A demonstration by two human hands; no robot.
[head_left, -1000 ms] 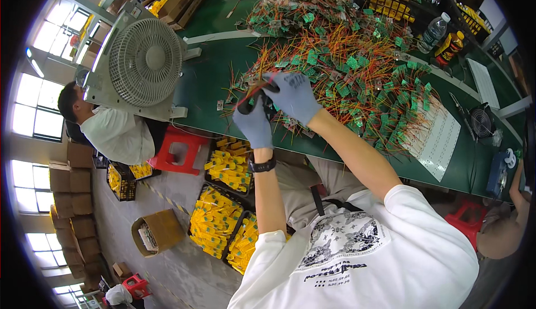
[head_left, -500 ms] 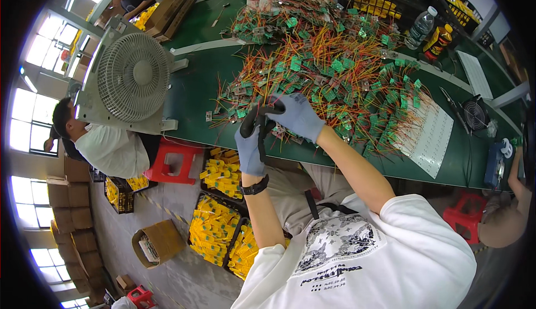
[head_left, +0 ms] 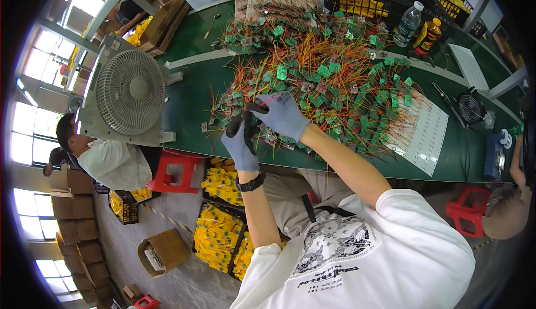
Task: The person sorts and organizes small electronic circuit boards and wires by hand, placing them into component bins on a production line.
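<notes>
My left hand (head_left: 242, 141) and my right hand (head_left: 283, 115) wear grey-blue gloves with black palms and fingertips. They are close together above the near edge of the green table. Both have their fingers closed in a pinch, and whatever is between them is too small and covered to make out. A thin red strand, perhaps a wire, shows by the right fingers. Just beyond lies a wide heap of small green circuit boards (head_left: 322, 72) with red and yellow wires. To the heap's right rests a white perforated panel (head_left: 427, 147), wires lying over its left side.
A grey box fan (head_left: 131, 91) stands at the left, near a seated person. A water bottle (head_left: 409, 25) and an orange-labelled drink bottle (head_left: 427, 36) stand at the far right. Below the table are crates of yellow packets (head_left: 218, 233), an open carton (head_left: 163, 253) and red stools (head_left: 174, 170).
The whole view has shifted slightly, so the table and heap sit a little further left. My hands stay close together, with the fingertips slightly changed in position.
</notes>
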